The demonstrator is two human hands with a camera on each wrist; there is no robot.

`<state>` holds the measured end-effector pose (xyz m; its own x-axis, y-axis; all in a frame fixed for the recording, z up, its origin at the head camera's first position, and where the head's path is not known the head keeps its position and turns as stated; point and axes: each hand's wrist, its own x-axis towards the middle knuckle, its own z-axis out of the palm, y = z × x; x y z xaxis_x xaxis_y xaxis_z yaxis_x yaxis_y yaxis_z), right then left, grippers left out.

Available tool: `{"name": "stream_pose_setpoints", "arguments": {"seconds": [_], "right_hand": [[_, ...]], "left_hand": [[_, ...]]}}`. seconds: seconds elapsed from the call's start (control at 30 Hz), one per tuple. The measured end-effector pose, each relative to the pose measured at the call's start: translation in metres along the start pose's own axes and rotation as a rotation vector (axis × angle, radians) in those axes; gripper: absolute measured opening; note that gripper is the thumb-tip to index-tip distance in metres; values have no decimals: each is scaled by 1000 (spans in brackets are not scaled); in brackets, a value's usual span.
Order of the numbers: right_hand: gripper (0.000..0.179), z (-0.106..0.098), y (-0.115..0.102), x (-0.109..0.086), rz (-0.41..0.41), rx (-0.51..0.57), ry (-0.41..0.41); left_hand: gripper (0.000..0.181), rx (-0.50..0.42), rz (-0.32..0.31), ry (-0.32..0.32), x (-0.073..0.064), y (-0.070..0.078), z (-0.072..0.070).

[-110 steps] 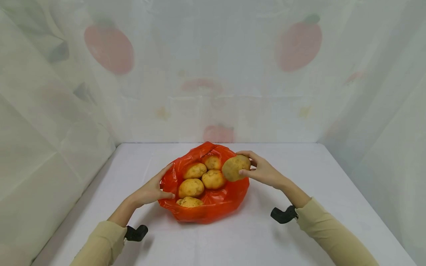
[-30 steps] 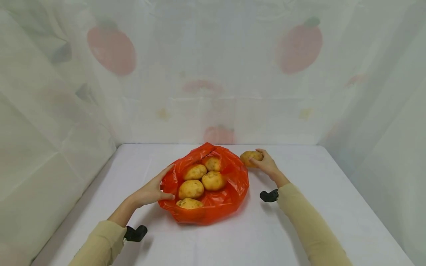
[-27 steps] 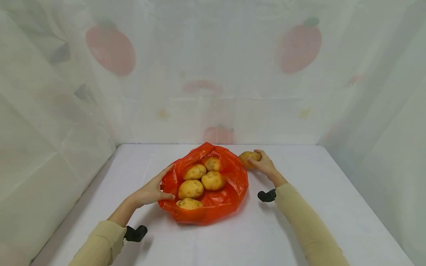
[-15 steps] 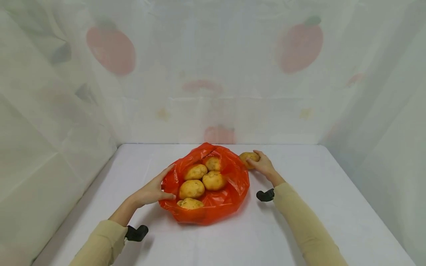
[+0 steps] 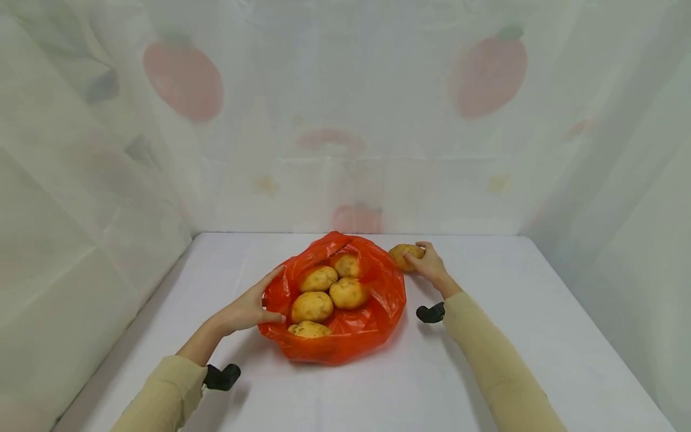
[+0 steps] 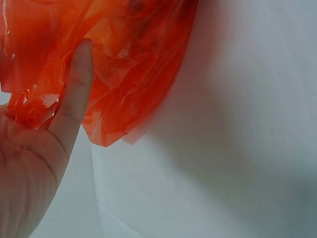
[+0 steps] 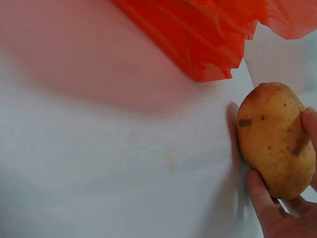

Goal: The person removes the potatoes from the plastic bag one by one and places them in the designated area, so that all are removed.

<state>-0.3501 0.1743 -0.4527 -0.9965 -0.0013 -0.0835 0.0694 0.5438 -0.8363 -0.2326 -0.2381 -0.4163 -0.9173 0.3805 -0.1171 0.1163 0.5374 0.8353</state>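
A red plastic bag [image 5: 372, 327] stands with its mouth wide, several yellow-brown potatoes [image 5: 311, 306] inside. At its left side, my left hand [image 5: 245, 308] holds the bag, with the plastic between its spread thumb and fingers. The left wrist view shows a straight finger [image 6: 77, 94] lying against the crumpled plastic; part of the hand is hidden. Beyond the bag's right rim, my right hand [image 5: 432, 268] grips another potato [image 5: 402, 257] between thumb and fingers. Dark spots mark this potato's skin [image 7: 272, 136] in the right wrist view, close beside the white surface.
The white tabletop [image 5: 513, 336] surrounds the bag. Pale fabric walls [image 5: 345, 78] with faded red fruit prints rise behind and on both sides. Black wrist mounts [image 5: 221, 377] stick out from both forearms.
Over the last few seconds my right hand has carried its potato from over the bag's right rim to outside, rightward and farther back. Since about a second ago little has moved; the left hand stays put.
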Motion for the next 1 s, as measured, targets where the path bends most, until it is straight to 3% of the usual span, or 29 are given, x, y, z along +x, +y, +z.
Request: {"name": "stream_pose_setpoints", "arguments": {"seconds": [0.43,0.73,1.0], "right_hand": [[71,-4,3,6,-16,-101,-67],[69,-6,3,3,-3,-57,-72],[69,-9,4,2,-7,-94,-89]], "left_hand": [[100,3,-1,-2,0,2,0],[99,4,5,-5,-1,5,0],[99,13,4,-7,-2,7,-1]]}}
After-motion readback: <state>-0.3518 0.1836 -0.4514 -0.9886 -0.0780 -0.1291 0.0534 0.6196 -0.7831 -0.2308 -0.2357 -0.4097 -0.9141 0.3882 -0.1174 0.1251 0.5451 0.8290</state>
